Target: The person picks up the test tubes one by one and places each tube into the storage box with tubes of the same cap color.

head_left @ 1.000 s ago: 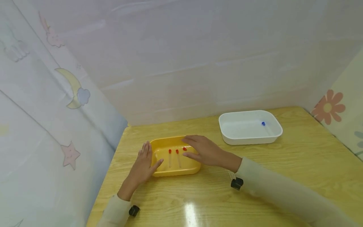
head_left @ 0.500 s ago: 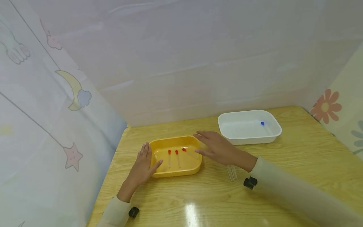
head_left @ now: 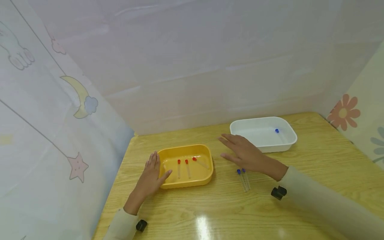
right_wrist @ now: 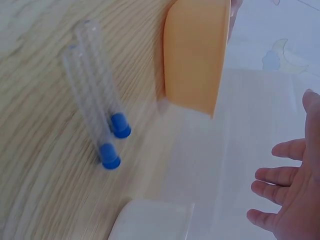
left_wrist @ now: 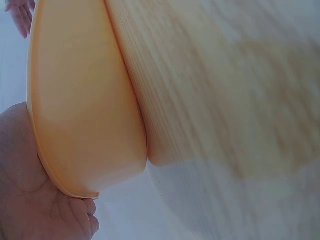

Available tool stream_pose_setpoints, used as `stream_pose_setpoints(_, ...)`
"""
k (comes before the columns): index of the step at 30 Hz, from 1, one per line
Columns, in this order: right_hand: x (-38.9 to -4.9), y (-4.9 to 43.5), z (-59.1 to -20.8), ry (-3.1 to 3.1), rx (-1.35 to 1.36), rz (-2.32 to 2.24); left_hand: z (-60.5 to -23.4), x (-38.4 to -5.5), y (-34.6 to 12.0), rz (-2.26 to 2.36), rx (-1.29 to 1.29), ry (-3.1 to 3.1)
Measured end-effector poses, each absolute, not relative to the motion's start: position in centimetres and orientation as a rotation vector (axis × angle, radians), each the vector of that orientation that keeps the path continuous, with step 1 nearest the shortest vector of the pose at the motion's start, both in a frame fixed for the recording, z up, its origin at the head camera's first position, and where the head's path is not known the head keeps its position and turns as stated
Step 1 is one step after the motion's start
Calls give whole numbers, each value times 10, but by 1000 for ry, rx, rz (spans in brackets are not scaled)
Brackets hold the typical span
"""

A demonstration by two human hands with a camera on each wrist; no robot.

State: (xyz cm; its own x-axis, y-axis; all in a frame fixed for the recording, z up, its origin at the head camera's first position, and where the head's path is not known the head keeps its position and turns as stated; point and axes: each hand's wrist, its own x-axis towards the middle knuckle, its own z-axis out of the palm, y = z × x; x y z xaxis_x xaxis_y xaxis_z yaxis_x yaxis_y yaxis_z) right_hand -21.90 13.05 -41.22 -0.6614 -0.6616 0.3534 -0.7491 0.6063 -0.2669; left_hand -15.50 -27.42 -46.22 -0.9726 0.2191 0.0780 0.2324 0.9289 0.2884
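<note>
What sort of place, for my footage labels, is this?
Probably a makeshift indoor workspace: a wood-grain table holds a yellow tray and two blue-capped tubes, with a wrinkled pale backdrop behind.

From my station I see a yellow oblong plastic tray [head_left: 186, 184] left, its slender clear tubes [head_left: 179, 170] red-capped; right, slender clear blue-capped tubes [head_left: 242, 181], a white oblong tray [head_left: 276, 148] farther; yellowish wood-grained table [head_left: 177, 213].

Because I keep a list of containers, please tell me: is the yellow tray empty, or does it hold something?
Not empty: the head view shows three red-capped tubes lying apart inside the yellow tray.
</note>
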Motion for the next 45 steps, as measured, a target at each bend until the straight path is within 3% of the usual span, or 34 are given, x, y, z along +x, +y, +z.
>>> stream_pose_setpoints(45,-241,242,-434,-2691,814,555,-464,-155,-276,-517,-371,-3021)
